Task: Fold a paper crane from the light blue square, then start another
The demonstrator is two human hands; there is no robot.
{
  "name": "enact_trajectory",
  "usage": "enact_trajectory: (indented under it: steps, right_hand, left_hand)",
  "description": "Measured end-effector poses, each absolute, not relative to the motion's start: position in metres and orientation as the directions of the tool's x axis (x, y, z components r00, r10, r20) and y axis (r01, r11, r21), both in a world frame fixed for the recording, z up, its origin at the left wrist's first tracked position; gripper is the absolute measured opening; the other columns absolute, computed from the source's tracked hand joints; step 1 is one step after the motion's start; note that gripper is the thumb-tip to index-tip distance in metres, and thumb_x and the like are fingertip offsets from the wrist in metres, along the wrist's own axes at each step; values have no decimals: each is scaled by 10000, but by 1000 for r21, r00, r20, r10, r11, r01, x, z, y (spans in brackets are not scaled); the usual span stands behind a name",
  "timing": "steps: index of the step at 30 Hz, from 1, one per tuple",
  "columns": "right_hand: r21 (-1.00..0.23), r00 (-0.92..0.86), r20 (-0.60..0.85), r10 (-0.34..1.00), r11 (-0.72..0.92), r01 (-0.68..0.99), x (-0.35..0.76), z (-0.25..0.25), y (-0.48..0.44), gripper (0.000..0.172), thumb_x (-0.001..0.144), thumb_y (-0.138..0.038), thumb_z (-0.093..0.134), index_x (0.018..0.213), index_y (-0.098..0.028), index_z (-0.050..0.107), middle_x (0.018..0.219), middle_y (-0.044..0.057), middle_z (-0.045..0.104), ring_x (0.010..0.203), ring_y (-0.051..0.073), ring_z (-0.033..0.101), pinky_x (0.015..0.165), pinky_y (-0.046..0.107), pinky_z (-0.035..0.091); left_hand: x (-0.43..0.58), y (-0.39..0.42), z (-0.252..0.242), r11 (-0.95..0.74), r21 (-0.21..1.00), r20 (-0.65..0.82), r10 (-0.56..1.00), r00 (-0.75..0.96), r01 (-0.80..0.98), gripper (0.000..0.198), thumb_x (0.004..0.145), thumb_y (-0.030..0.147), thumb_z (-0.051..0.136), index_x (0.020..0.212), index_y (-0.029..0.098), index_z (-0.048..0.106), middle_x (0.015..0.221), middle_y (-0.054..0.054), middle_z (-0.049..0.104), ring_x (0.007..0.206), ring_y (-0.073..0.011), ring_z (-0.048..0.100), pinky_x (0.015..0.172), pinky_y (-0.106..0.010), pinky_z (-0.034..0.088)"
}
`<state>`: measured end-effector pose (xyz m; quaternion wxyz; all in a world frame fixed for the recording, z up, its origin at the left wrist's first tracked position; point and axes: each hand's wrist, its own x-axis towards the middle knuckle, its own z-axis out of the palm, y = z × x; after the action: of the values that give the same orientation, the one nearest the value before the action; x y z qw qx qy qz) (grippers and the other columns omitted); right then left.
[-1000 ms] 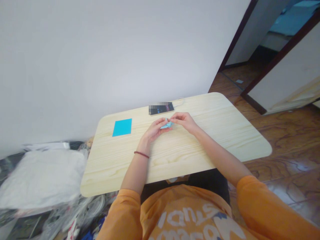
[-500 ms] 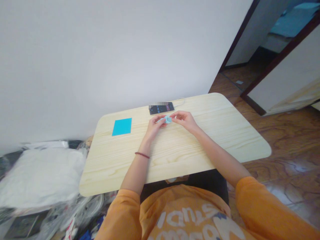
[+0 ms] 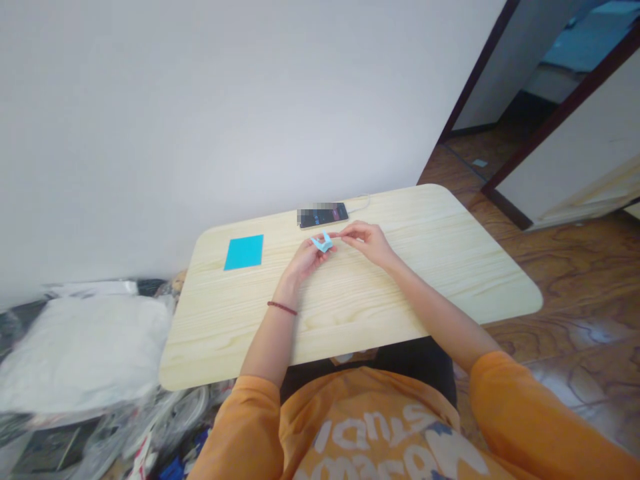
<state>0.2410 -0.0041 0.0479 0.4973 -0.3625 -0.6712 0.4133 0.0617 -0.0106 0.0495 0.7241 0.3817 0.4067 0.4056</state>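
A small folded light-blue paper piece (image 3: 323,243) is held above the pale wooden table (image 3: 425,267), near its far middle. My left hand (image 3: 306,259) pinches the paper from below and left, fingers closed on it. My right hand (image 3: 369,241) pinches a thin tip of the same paper from the right with thumb and forefinger. A flat square sheet of blue paper (image 3: 244,252) lies on the table to the left, well apart from both hands.
A dark phone (image 3: 324,215) with a white cable lies at the table's far edge, just behind the hands. White plastic-wrapped bundles (image 3: 80,353) fill the floor at left. A white wall stands behind the table; a doorway and wooden floor are at right.
The folded paper has changed shape, with a thin tip now drawn out to the right by my right hand. Both hands stayed in about the same place above the table.
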Motion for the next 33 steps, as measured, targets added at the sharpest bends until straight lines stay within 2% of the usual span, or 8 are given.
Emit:
enact_trajectory:
  steps: [4,6,9,12,16,20,26,33]
  right_hand:
    - [-939,-249,327,912,344,26,240,52,-8,316,750,-333,667,1043,-216,652,942,41,648,798,140,592,692,273,474]
    - [-951,-276,292,916,309,21,238,56,-11,337,754,-333,656,1071,-221,648,985,47,647,794,135,585,676,265,466]
    - [-969,-317,236,918,247,-8,235,59,-14,257,725,-337,668,936,-192,691,923,48,670,797,148,589,678,272,457]
    - [-986,-346,168,923,160,-52,234,59,-14,192,671,-311,699,798,-167,696,756,22,663,679,127,565,614,261,429]
    - [-988,-345,122,931,82,-130,234,59,-14,214,644,-272,715,830,-169,694,710,4,653,581,94,516,522,235,374]
    - [-985,-355,100,929,41,-170,235,59,-13,201,626,-284,739,775,-160,685,644,-5,631,546,87,500,519,241,387]
    - [-983,-334,80,939,18,-184,234,60,-13,221,584,-281,769,735,-158,663,662,6,654,577,102,543,544,250,424]
    - [-982,-277,75,958,23,-186,236,62,-12,162,581,-251,747,674,-161,649,582,-10,631,519,91,529,536,249,436]
  left_hand:
    - [62,-13,50,379,895,-277,885,374,-233,255,766,208,589,996,123,658,583,-11,606,413,-26,432,401,-128,296]
    - [65,-14,49,402,891,-298,867,398,-209,232,759,220,605,966,128,649,549,4,574,408,-35,445,386,-133,273]
    - [68,-17,49,440,876,-331,845,420,-196,200,746,248,636,909,133,626,524,27,520,398,-44,455,360,-143,225]
    - [70,-17,48,455,868,-337,833,440,-197,223,733,257,654,919,141,611,522,40,493,385,-40,449,343,-144,176]
    - [69,-16,47,448,873,-325,829,454,-192,212,742,269,628,908,139,613,537,32,513,359,-28,418,329,-141,160]
    - [69,-16,47,463,867,-337,817,467,-185,163,730,223,617,856,119,621,572,11,548,363,-23,427,325,-128,194]
    - [72,-16,47,481,843,-355,833,424,-241,125,790,220,588,809,103,626,630,-13,596,359,-6,424,312,-111,217]
    - [68,-12,43,532,811,-424,821,382,-243,357,890,365,489,707,101,646,584,-63,633,419,-53,514,390,-124,400]
